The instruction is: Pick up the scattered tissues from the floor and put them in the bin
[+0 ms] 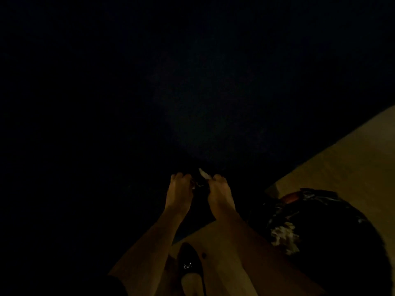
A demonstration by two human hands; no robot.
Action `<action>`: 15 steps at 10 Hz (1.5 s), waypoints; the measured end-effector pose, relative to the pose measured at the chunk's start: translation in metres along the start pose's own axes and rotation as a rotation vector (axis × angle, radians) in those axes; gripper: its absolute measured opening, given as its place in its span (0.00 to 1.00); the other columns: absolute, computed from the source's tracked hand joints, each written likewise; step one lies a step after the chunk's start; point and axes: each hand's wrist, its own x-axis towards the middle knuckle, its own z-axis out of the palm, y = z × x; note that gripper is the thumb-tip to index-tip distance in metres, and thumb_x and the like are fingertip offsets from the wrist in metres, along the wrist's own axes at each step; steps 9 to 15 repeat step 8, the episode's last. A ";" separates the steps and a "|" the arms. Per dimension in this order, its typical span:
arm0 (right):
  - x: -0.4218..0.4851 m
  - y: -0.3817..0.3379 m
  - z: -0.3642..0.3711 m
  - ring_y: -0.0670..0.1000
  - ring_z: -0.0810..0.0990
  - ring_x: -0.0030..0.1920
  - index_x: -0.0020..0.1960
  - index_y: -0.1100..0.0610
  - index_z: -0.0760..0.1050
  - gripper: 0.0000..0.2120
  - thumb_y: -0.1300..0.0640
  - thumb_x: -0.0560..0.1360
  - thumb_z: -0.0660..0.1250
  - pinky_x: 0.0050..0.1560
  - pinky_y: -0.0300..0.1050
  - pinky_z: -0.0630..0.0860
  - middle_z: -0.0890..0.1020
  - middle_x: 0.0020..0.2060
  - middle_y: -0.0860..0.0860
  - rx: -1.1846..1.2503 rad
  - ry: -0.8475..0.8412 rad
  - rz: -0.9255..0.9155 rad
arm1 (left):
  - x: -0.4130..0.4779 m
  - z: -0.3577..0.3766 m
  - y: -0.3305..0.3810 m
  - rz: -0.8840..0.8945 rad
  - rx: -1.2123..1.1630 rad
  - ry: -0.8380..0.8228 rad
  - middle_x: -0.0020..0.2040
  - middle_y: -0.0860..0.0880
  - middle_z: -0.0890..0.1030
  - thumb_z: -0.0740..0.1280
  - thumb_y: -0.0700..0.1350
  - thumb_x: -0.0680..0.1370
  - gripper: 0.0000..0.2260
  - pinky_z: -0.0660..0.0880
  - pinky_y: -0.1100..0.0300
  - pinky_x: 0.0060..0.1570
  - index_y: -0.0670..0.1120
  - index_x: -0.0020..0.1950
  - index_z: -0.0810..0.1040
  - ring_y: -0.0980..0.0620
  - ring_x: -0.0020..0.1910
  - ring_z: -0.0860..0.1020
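Note:
The scene is very dark. My left hand (179,190) and my right hand (220,192) reach forward side by side over a black area. A small pale tissue (203,174) sticks up from the fingertips of my right hand, which pinch it. My left hand has its fingers curled close beside it; something small and pale shows at its fingertips, too dim to name. To the lower right stands a bin (310,229) lined with a dark bag, with crumpled pale tissues (284,237) inside.
A tan floor (342,163) shows on the right and below my arms. A black shoe (188,259) on a foot is at the bottom centre. Everything above and left of my hands is black and unreadable.

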 end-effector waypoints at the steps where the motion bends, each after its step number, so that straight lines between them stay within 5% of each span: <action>1: -0.016 0.003 -0.034 0.59 0.76 0.55 0.61 0.61 0.74 0.16 0.68 0.76 0.57 0.55 0.50 0.74 0.77 0.54 0.60 0.147 0.115 0.082 | -0.014 -0.015 0.016 -0.018 -0.142 0.000 0.49 0.42 0.79 0.63 0.39 0.76 0.04 0.75 0.60 0.39 0.42 0.47 0.77 0.50 0.45 0.77; 3: -0.087 0.015 -0.107 0.60 0.78 0.50 0.52 0.62 0.79 0.11 0.69 0.74 0.62 0.45 0.42 0.68 0.79 0.50 0.60 0.323 0.541 0.234 | -0.066 -0.052 0.088 0.140 -0.336 -0.011 0.40 0.48 0.70 0.62 0.43 0.77 0.07 0.66 0.54 0.37 0.43 0.39 0.70 0.48 0.39 0.71; 4: -0.132 0.037 -0.113 0.61 0.76 0.47 0.48 0.61 0.79 0.09 0.68 0.74 0.62 0.43 0.44 0.68 0.78 0.48 0.61 0.362 0.665 0.361 | -0.109 -0.048 0.126 0.283 -0.432 -0.062 0.41 0.48 0.71 0.62 0.42 0.75 0.05 0.71 0.51 0.40 0.42 0.41 0.72 0.46 0.40 0.74; 5: -0.175 0.065 -0.110 0.59 0.73 0.45 0.46 0.65 0.76 0.08 0.66 0.77 0.59 0.41 0.44 0.65 0.76 0.49 0.61 0.361 0.585 0.470 | -0.149 -0.031 0.154 0.361 -0.407 -0.162 0.47 0.43 0.77 0.63 0.40 0.75 0.03 0.75 0.53 0.48 0.41 0.47 0.74 0.45 0.48 0.77; 6: -0.211 0.093 -0.109 0.61 0.75 0.55 0.53 0.62 0.76 0.09 0.66 0.76 0.59 0.51 0.54 0.76 0.75 0.58 0.61 0.441 0.413 0.468 | -0.180 -0.022 0.169 0.397 -0.411 -0.377 0.60 0.42 0.77 0.62 0.38 0.76 0.11 0.74 0.52 0.60 0.43 0.58 0.74 0.44 0.58 0.76; 7: -0.250 0.113 -0.116 0.61 0.72 0.65 0.59 0.60 0.75 0.14 0.66 0.76 0.60 0.63 0.56 0.71 0.74 0.65 0.59 0.427 0.327 0.455 | -0.208 -0.023 0.170 0.460 -0.349 -0.460 0.68 0.42 0.71 0.63 0.39 0.76 0.20 0.67 0.52 0.68 0.45 0.68 0.67 0.43 0.67 0.70; 8: -0.291 0.117 -0.132 0.59 0.71 0.65 0.67 0.59 0.70 0.17 0.64 0.78 0.60 0.63 0.50 0.69 0.72 0.67 0.57 0.455 0.217 0.457 | -0.229 -0.041 0.157 0.375 -0.258 -0.509 0.68 0.40 0.71 0.62 0.42 0.77 0.19 0.66 0.52 0.68 0.43 0.68 0.67 0.41 0.67 0.70; 15: -0.291 0.117 -0.132 0.59 0.71 0.65 0.67 0.59 0.70 0.17 0.64 0.78 0.60 0.63 0.50 0.69 0.72 0.67 0.57 0.455 0.217 0.457 | -0.229 -0.041 0.157 0.375 -0.258 -0.509 0.68 0.40 0.71 0.62 0.42 0.77 0.19 0.66 0.52 0.68 0.43 0.68 0.67 0.41 0.67 0.70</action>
